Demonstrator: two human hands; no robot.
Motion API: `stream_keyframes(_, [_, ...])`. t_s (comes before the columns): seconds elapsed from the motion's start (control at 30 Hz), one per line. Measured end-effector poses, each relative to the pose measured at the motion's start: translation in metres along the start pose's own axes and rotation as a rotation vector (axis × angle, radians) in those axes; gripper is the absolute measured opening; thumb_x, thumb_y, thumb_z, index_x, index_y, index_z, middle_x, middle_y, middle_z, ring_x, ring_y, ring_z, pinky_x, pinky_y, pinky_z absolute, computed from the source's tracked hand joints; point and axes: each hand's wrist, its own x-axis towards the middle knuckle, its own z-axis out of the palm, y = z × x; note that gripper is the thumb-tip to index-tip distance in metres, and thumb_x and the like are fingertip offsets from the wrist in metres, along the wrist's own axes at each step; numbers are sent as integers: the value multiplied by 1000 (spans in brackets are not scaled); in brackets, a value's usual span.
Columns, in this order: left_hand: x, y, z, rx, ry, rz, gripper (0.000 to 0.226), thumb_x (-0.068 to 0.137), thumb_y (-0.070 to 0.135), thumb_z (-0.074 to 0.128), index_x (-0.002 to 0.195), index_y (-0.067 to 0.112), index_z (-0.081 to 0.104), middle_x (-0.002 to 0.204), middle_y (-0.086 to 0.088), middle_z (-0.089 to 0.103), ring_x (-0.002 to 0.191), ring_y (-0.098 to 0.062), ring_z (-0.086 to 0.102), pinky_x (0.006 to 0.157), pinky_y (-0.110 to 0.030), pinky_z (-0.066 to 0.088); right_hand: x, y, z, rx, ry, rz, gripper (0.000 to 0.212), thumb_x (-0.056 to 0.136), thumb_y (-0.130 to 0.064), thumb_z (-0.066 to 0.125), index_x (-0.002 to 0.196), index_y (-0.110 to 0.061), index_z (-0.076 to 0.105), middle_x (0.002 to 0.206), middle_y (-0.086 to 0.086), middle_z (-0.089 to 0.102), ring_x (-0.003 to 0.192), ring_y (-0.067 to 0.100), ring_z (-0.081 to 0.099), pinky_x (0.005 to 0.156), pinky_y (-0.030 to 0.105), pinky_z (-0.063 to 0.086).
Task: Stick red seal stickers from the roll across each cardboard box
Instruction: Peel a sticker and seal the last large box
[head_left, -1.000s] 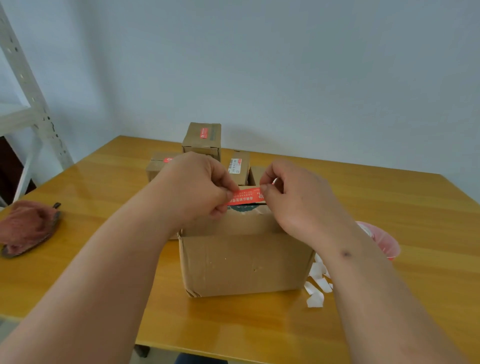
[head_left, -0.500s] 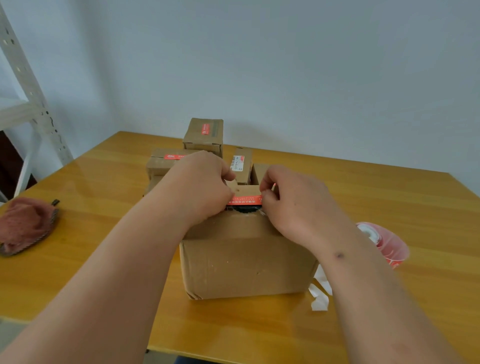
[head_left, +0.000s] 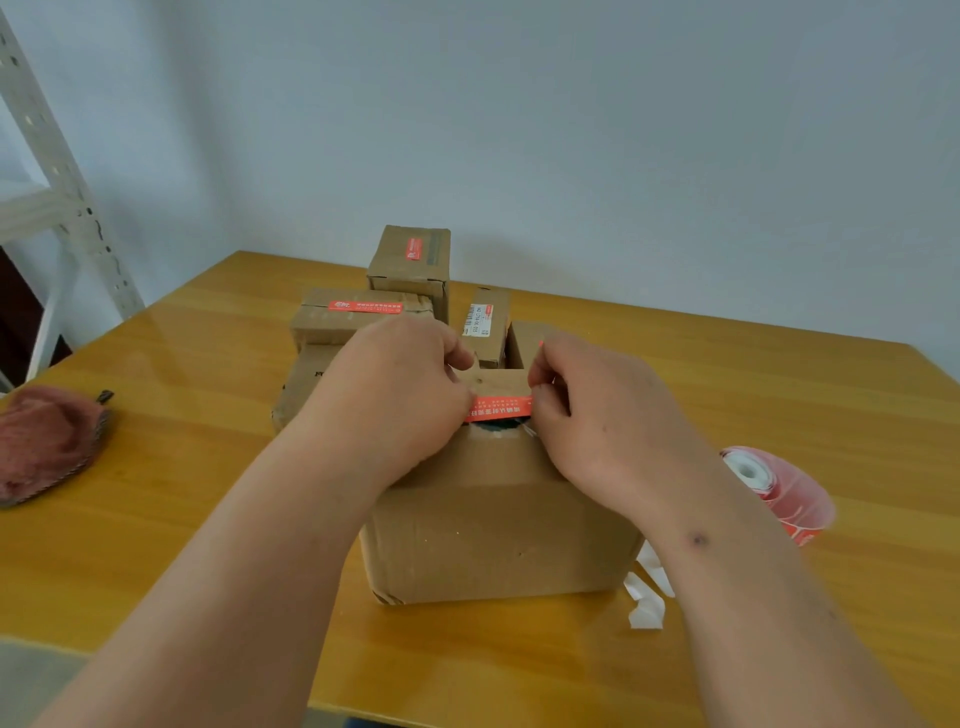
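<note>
A large cardboard box (head_left: 498, 535) stands on the table in front of me, its top flaps parted over a dark gap. A red seal sticker (head_left: 500, 408) lies stretched across that gap. My left hand (head_left: 400, 395) pinches the sticker's left end and my right hand (head_left: 587, 410) pinches its right end. The sticker roll (head_left: 779, 491) lies on its side to the right of the box. Behind stand smaller boxes, one flat box (head_left: 358, 317) and one upright box (head_left: 410, 260) each bearing a red sticker.
White backing strips (head_left: 647, 592) lie by the big box's right corner. A pink cloth (head_left: 47, 441) sits at the table's left edge. A white metal shelf frame (head_left: 62, 171) stands at the far left. The wooden table (head_left: 779, 395) ends close to me.
Both hands have lowered the sticker toward the box top and drawn it a little further back over the gap. The view has shifted slightly down.
</note>
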Motion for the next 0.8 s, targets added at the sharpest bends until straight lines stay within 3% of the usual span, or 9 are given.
stream_keyframes(0.27, [2,1,0,26,-17,2,31,87,21,64,117,28,66,91,10,62,91,-10,56,78,-20,40,-4,1,1,-41,18,-46,10,94,-23,45,86,-27,47,80,-12,50,78,10,44,59,18,32])
stream_keyframes(0.37, [2,4,-2,47,-38,4,33,88,21,62,120,28,64,105,7,66,98,-11,57,81,-22,42,-6,0,2,-55,15,-48,8,94,-25,48,87,-29,47,81,-13,50,80,11,45,62,24,35])
stream_keyframes(0.47, [3,6,-4,71,-77,-2,36,89,21,61,124,27,63,118,3,65,107,-15,58,88,-25,44,-5,0,1,-18,35,-18,9,92,-23,49,84,-27,50,77,-13,50,74,8,44,57,19,32])
stream_keyframes(0.6, [3,3,-4,46,-84,10,33,89,22,62,122,27,64,114,3,66,104,-13,58,85,-23,44,-4,-2,-1,52,99,46,8,89,-19,51,84,-24,55,73,-12,49,75,9,44,54,18,26])
stream_keyframes(0.8, [7,-1,-1,17,-61,9,30,85,23,65,115,29,67,101,7,64,97,-11,56,79,-21,40,-4,-2,1,14,59,46,9,90,-21,51,84,-27,53,73,-13,50,79,7,40,55,16,25])
